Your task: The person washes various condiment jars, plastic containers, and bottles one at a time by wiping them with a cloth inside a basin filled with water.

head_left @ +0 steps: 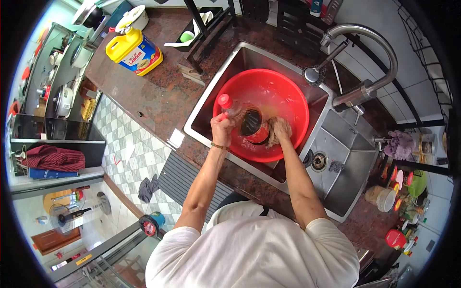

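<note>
A clear plastic bottle (250, 123) with a red cap and dark contents lies tilted over a red basin (298, 91). My left hand (222, 129) is closed round its neck end, just below the cap. Down in the basin, my right hand (281, 129) presses a brownish cloth (272, 138) against the bottle's lower end. The label there looks red and is partly covered. Shallow, cloudy water shows in the basin, which sits in the left sink bowl (249, 55).
A curved steel faucet (384, 53) rises behind the sink. The right sink bowl (353, 168) has a drain and a dark scrubber (336, 166). On the stone counter stand a yellow detergent jug (137, 53), a black rack (192, 43) and several jars (382, 198) at the right.
</note>
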The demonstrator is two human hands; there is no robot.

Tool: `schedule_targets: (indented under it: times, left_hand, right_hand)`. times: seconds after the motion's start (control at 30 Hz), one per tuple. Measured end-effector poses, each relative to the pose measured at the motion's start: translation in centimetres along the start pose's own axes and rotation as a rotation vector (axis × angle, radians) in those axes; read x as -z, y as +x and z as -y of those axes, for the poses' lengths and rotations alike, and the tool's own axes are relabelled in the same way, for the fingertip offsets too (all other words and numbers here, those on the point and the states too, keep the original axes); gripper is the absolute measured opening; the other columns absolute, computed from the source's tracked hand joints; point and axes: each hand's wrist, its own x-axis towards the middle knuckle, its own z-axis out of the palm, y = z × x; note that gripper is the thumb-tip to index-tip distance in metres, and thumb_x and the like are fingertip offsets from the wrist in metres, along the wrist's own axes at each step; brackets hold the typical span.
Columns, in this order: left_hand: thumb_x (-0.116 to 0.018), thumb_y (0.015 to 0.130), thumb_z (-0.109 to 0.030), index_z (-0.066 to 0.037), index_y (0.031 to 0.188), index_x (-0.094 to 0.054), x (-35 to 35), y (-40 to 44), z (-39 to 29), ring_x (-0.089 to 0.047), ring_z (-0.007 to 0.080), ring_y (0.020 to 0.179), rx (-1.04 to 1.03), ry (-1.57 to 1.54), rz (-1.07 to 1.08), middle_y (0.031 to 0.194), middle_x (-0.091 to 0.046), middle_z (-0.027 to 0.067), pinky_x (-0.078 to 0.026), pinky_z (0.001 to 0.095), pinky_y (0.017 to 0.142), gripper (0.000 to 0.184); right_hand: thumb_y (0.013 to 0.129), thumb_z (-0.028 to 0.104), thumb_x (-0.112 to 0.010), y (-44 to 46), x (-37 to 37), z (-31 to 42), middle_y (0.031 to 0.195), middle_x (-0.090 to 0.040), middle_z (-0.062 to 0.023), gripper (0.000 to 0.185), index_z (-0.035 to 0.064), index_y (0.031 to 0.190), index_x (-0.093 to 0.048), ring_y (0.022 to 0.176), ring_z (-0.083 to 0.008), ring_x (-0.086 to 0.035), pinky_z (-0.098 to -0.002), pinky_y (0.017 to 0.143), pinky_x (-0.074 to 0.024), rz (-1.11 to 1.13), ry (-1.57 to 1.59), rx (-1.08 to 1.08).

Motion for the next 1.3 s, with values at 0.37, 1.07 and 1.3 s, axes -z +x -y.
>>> schedule_targets:
  times: [0.37,1.07,1.3]
  left_hand:
    - [-0.052,0.067,-0.004,-0.012,0.057,-0.035,2.9,-0.9,-1.4,-0.023,0.009,0.039,-0.017,-0.328,0.007,0.048,-0.029,-0.0042,-0.02,0.0236,0.039,0.021]
    - [-0.051,0.085,-0.02,-0.017,0.051,-0.027,2.8,-3.9,-4.3,-0.02,0.0102,0.037,0.014,-0.558,0.029,0.042,-0.024,-0.0042,-0.03,0.0263,0.044,0.041]
    - [-0.05,0.079,-0.01,-0.013,0.057,-0.032,2.5,-5.2,-5.3,-0.021,0.0077,0.036,-0.031,-0.655,0.15,0.045,-0.027,-0.0042,-0.02,0.0228,0.035,0.028]
  right_hand:
    - [0.084,0.035,-0.039,-3.4,3.9,0.2,0.103,-0.061,-0.017,0.035,0.0149,0.097,-0.064,0.098,-0.0368,-0.057,-0.0468,0.084,-0.0439,-0.021,-0.038,-0.144]
    - [0.086,0.028,-0.051,-7.1,4.4,-0.8,0.081,-0.058,-0.0156,0.026,0.0033,0.082,-0.058,0.075,-0.0304,-0.059,-0.0398,0.068,-0.0462,-0.493,0.195,0.12]
    - [0.089,0.021,-0.053,-11.8,10.9,4.3,0.078,-0.054,-0.0033,0.021,0.0001,0.086,-0.058,0.075,-0.0138,-0.055,-0.0281,0.066,-0.0434,-0.272,0.84,0.412]
